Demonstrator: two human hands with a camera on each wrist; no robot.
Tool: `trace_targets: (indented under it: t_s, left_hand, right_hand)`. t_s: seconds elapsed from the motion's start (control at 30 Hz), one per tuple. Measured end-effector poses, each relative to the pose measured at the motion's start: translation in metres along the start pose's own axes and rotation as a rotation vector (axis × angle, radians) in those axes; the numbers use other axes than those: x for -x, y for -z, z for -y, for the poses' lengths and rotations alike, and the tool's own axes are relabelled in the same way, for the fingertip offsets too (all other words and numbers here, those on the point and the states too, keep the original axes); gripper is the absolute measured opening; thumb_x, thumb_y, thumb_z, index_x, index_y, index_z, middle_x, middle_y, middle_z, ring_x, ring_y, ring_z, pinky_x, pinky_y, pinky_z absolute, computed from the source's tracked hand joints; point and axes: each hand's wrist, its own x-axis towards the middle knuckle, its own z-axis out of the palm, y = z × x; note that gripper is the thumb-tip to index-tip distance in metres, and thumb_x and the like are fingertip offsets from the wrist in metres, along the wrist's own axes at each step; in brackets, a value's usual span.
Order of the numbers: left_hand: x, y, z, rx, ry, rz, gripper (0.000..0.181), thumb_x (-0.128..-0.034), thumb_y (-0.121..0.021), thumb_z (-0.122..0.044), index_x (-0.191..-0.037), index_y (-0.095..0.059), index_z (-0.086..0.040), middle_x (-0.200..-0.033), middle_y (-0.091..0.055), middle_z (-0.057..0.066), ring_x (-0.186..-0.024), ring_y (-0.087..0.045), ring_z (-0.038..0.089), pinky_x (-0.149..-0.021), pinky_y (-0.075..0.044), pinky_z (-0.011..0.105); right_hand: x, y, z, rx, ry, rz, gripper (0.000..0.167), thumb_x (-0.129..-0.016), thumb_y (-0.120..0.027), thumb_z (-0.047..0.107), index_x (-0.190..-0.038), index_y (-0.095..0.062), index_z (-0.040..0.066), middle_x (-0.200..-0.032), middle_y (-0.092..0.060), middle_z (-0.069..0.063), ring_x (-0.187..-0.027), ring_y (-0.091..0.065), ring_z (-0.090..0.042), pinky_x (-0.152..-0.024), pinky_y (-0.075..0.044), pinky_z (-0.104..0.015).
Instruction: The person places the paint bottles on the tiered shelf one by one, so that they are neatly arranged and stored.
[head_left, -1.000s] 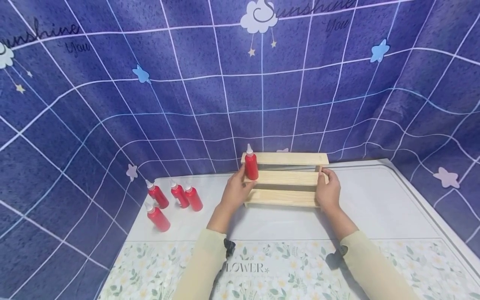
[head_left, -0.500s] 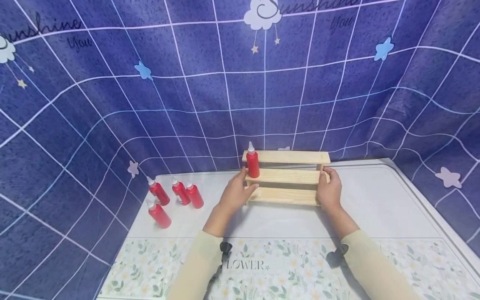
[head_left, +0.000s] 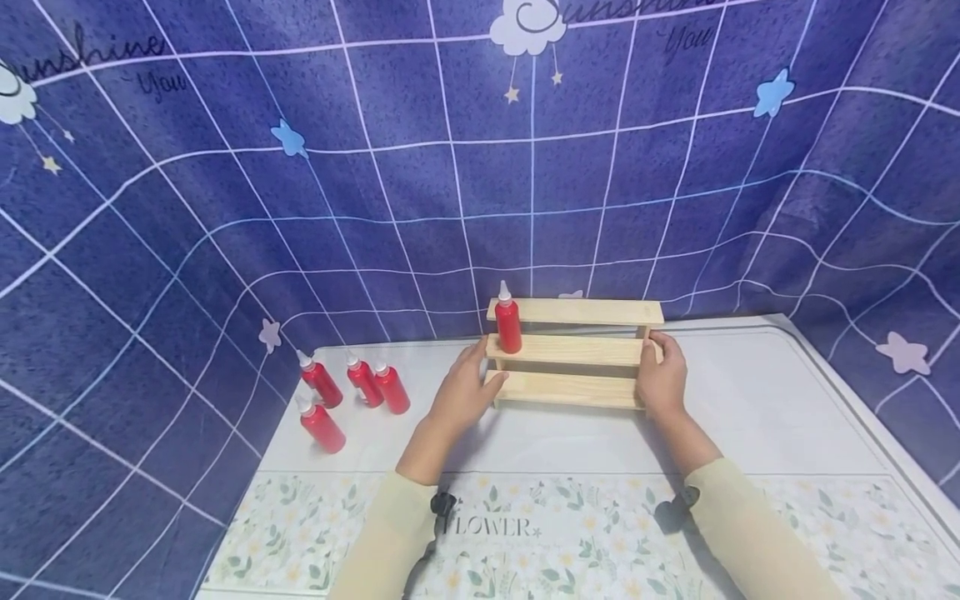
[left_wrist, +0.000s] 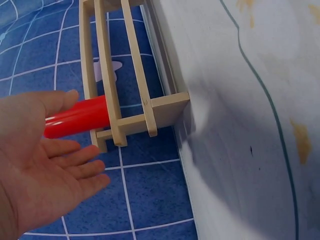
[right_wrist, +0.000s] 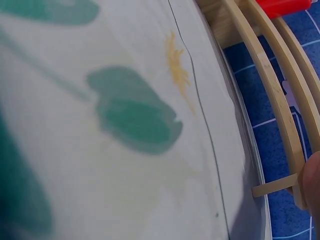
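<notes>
A three-tier, pale wooden rack (head_left: 576, 350) stands upright between the two hands, its left end just beside the left hand (head_left: 463, 392), its right end gripped by the right hand (head_left: 663, 379). A red squeeze bottle (head_left: 508, 327) with a pointed whitish nozzle stands upright on the middle tier, near the left hand's fingers.

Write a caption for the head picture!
One red bottle on wooden rack, right hand holding one end, left hand near the other.
</notes>
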Motion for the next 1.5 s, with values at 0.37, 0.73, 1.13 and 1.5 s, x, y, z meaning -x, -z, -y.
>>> trace_targets:
  t_s: [0.37,0.73,1.13,1.5]
  left_hand:
    - [0.009,0.009,0.006,-0.079,-0.081,-0.102,0.068,-0.0991,-0.072,-0.027,-0.157,-0.047,-0.002,-0.159,-0.052,0.02,-0.152,-0.046,0.04,-0.13,-0.034,0.053]
    - [0.014,0.018,0.014,-0.153,-0.131,-0.177,0.05,-0.098,-0.073,-0.022,-0.143,-0.062,-0.004,-0.151,-0.058,0.021,-0.153,-0.042,0.046,-0.13,-0.028,0.064]
    - [0.019,0.03,0.025,-0.252,-0.122,-0.31,0.037,-0.0989,-0.068,-0.019,-0.134,-0.069,-0.009,-0.152,-0.059,0.017,-0.158,-0.033,0.045,-0.128,-0.012,0.076]
    - [0.019,0.043,0.039,-0.301,-0.153,-0.462,0.029,-0.0989,-0.065,-0.012,-0.127,-0.073,-0.008,-0.149,-0.062,0.016,-0.157,-0.035,0.047,-0.128,-0.013,0.077]
  right_hand:
    - [0.001,0.001,0.0,0.004,-0.015,0.018,0.043,-0.112,-0.043,0.021,-0.147,-0.051,-0.003,-0.157,-0.051,-0.026,-0.158,-0.036,-0.042,-0.134,-0.024,-0.056]
    - [0.001,0.003,0.002,0.0,-0.023,0.011,0.043,-0.112,-0.043,0.021,-0.147,-0.052,-0.003,-0.157,-0.051,-0.026,-0.157,-0.037,-0.042,-0.134,-0.025,-0.055]
    - [0.0,0.002,0.002,-0.008,-0.026,0.018,0.043,-0.112,-0.044,0.021,-0.147,-0.052,-0.002,-0.158,-0.051,-0.025,-0.158,-0.035,-0.041,-0.134,-0.023,-0.055]
    - [0.0,0.001,0.002,-0.009,-0.013,0.006,0.041,-0.111,-0.045,0.02,-0.145,-0.054,-0.003,-0.156,-0.053,-0.026,-0.156,-0.038,-0.042,-0.134,-0.025,-0.055]
